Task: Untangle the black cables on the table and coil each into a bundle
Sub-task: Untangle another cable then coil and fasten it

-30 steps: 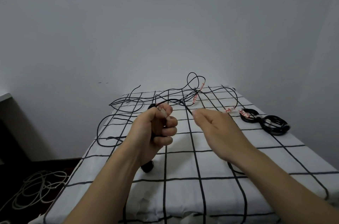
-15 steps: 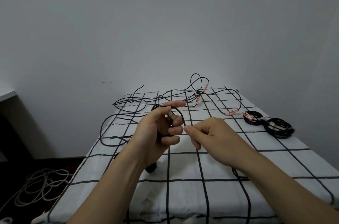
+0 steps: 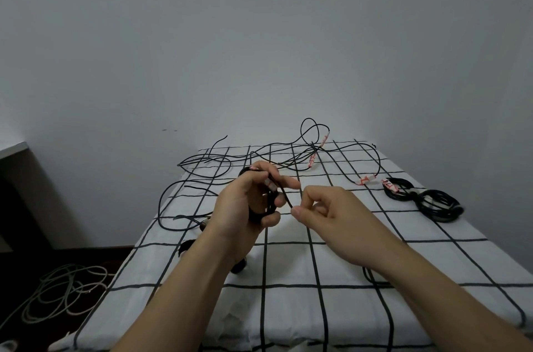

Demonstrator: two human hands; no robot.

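Winding under way: left hand [image 3: 239, 201] clenched round a part-made coil [image 3: 257, 214] above mid-table [image 3: 288, 308], right hand [image 3: 328, 216] pinching the free strand [image 3: 284, 196] just right of it. Risk: the strand looks to run back into the loose tangle [image 3: 277, 154] at the far side, so a hard pull likely tightens a knot or drags the rest along. A slack left grip would let the loops spring apart. Finished bundles [image 3: 438, 204] sit far right, well apart.
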